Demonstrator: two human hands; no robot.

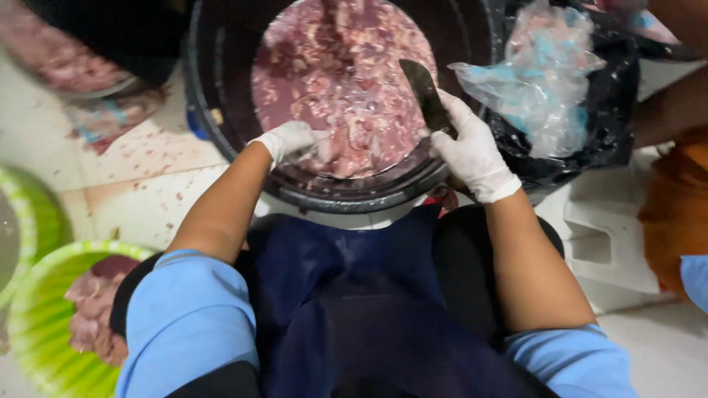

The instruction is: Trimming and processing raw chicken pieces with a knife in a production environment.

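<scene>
A large black tub (221, 110) in front of me holds a pink mass of chopped raw meat (332, 66). My left hand (289, 141), in a white glove, rests on the meat at the tub's near edge and pinches a piece of it. My right hand (472, 151), also gloved, grips the handle of a dark knife (422, 92) whose blade points up over the meat. A dark blue apron (354, 295) covers my lap below the tub.
A black bag (605, 110) with clear and blue plastic bags (546, 74) sits right of the tub. Green bowls (44, 324) at the lower left hold meat pieces. Another meat container (66, 59) stands upper left. A person in orange (675, 206) is at the right. The tiled floor (147, 184) is spattered.
</scene>
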